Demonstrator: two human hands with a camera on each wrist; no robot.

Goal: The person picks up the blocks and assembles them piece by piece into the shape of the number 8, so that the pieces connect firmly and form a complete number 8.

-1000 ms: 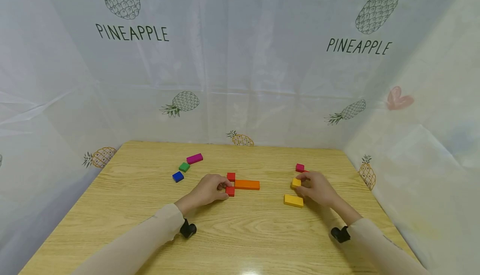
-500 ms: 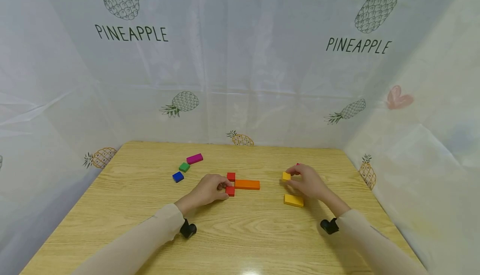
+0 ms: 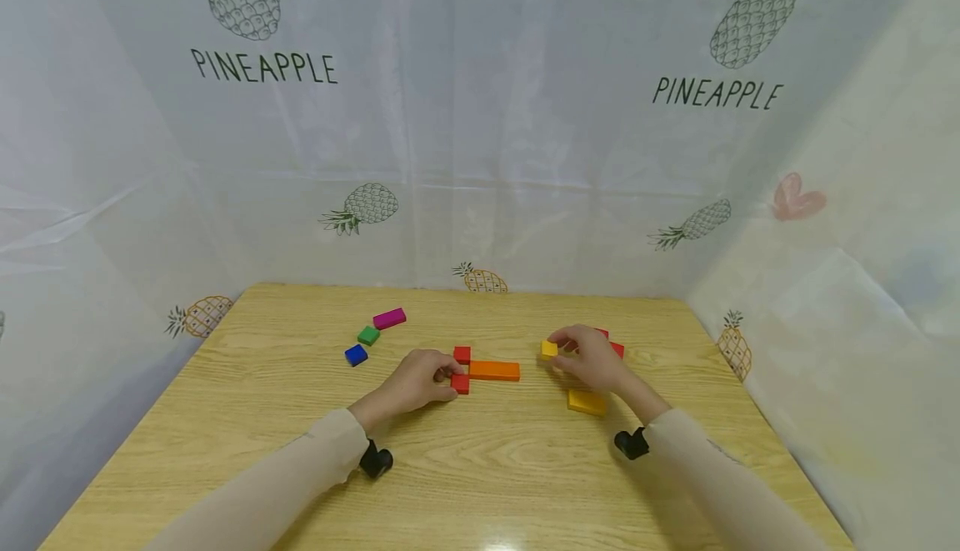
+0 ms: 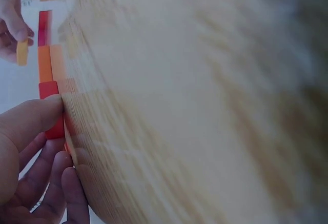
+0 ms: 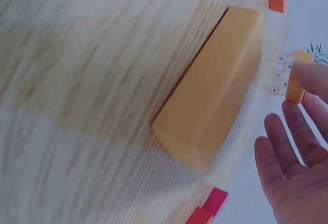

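My left hand (image 3: pixel 415 381) pinches a small red block (image 3: pixel 461 384) between thumb and finger, down on the table. Just behind it sits a second red block (image 3: pixel 462 354), and a long orange block (image 3: pixel 495 370) lies against their right side. My right hand (image 3: pixel 592 358) pinches a small yellow block (image 3: pixel 549 350), held above the table to the right of the orange block. In the right wrist view that yellow block (image 5: pixel 295 85) sits between thumb and fingertip, the other fingers spread loosely. A long yellow block (image 3: pixel 587 402) lies below the right hand.
At the left lie a blue block (image 3: pixel 356 355), a green block (image 3: pixel 368 335) and a magenta block (image 3: pixel 390 318). Red block (image 3: pixel 617 350) and pinkish block (image 3: pixel 602 333) are partly behind the right hand. A printed curtain (image 3: pixel 480 117) surrounds the wooden table (image 3: pixel 480 468).
My right hand has carried the small yellow block leftward and slightly away from me, toward the orange block. The red block at the right has come into fuller view. My left hand stays put.
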